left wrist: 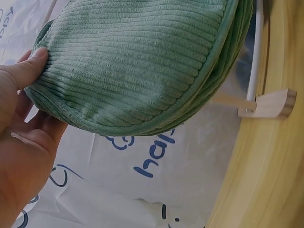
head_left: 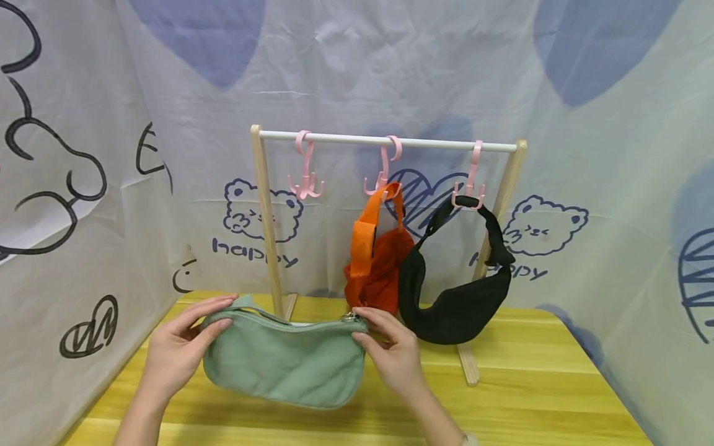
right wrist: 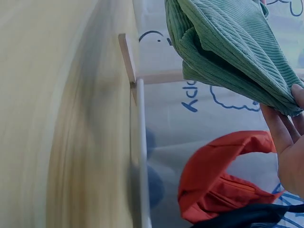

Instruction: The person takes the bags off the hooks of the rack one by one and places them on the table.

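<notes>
A green corduroy bag [head_left: 284, 362] with a zip along its top edge is held up above the table's front part. My left hand [head_left: 181, 344] pinches its upper left corner between thumb and fingers. At the other top corner, by the zip end, my right hand [head_left: 393, 353] pinches the cloth. In the left wrist view the ribbed side of the bag [left wrist: 137, 61] faces me, with the left thumb laid on it. The right wrist view shows the bag's folded layers [right wrist: 228, 52] from below, gripped at one corner by the right fingers.
Behind the bag stands a rack with a white bar [head_left: 346, 139] and wooden legs. Three pink hooks hang from it: the left hook [head_left: 305, 179] bears nothing, the middle one an orange-red bag [head_left: 385, 266], the right one a black bag [head_left: 457, 313]. Below lies a wooden table [head_left: 546, 371].
</notes>
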Motion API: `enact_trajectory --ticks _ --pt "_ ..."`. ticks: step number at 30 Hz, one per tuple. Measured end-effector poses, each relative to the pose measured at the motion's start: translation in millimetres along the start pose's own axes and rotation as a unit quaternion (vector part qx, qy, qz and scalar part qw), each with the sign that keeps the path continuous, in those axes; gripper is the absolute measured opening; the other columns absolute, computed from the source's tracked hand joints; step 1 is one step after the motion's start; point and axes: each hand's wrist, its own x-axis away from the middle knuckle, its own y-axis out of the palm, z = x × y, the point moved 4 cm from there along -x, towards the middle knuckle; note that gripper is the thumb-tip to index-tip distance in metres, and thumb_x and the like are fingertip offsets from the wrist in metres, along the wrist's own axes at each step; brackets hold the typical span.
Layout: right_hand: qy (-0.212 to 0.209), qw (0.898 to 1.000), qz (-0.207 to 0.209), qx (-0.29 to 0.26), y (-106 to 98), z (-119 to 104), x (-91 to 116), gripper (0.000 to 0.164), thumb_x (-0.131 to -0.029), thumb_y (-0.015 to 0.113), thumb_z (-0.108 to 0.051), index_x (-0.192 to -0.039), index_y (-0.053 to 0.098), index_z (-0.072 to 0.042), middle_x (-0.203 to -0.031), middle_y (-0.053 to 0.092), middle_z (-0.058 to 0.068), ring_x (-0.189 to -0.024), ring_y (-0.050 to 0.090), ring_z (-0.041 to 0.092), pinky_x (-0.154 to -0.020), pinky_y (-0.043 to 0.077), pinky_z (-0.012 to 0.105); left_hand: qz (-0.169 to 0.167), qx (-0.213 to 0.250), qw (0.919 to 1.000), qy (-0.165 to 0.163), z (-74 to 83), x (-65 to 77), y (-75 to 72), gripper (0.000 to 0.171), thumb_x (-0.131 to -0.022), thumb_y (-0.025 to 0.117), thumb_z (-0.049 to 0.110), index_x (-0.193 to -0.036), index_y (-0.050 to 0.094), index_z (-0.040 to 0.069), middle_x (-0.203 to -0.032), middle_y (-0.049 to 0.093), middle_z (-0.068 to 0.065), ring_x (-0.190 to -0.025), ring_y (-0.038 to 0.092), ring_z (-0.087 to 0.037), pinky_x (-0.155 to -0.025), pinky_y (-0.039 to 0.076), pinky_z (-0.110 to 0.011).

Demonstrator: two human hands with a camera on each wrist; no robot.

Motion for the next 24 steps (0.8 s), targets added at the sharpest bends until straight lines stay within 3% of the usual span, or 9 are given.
enact_trajectory --ticks 5,9,17,24 --pt "0.037 0.999 0.001 -0.024 13 11 0 0.038 -0.090 0.074 0.009 -0.128 0.070 0.004 -0.123 0.069 0.024 -0.104 0.073 0.018 -0.084 0.061 0.026 0.012 -0.072 0.9973 0.012 -0.7 0.9 -9.0 0.035 -0.088 0.070 -0.019 -0.121 0.073 -0.007 -0.119 0.074 0.009 -0.110 0.068 -0.003 -0.083 0.056 -0.013" --pt "0.096 0.994 0.004 -0.057 26 20 1 0.038 -0.092 0.074 0.006 -0.129 0.069 0.003 -0.124 0.068 0.024 -0.100 0.073 0.017 -0.078 0.062 0.025 0.031 -0.099 0.9945 0.015 -1.8 1.1 -18.1 0.036 -0.086 0.071 -0.021 -0.118 0.074 -0.005 -0.116 0.073 0.009 -0.107 0.067 0.000 -0.076 0.053 -0.010" --pt "0.166 0.979 -0.006 -0.117 58 31 0 0.041 -0.092 0.073 0.007 -0.132 0.066 0.007 -0.131 0.065 0.028 -0.098 0.071 0.010 -0.075 0.062 0.025 0.047 -0.150 0.9869 0.038 -3.7 -0.5 -42.3 0.039 -0.083 0.072 -0.023 -0.115 0.076 -0.001 -0.113 0.074 0.001 -0.107 0.065 0.005 -0.087 0.049 -0.007" --pt "0.210 0.968 -0.032 -0.133 85 40 -6 0.042 -0.095 0.072 0.003 -0.136 0.065 0.004 -0.130 0.067 0.024 -0.099 0.072 0.009 -0.077 0.062 0.027 0.057 -0.230 0.9710 0.032 -2.7 -2.3 -65.6 0.033 -0.086 0.077 -0.012 -0.114 0.079 0.006 -0.109 0.069 0.025 -0.101 0.061 0.015 -0.086 0.043 -0.003"
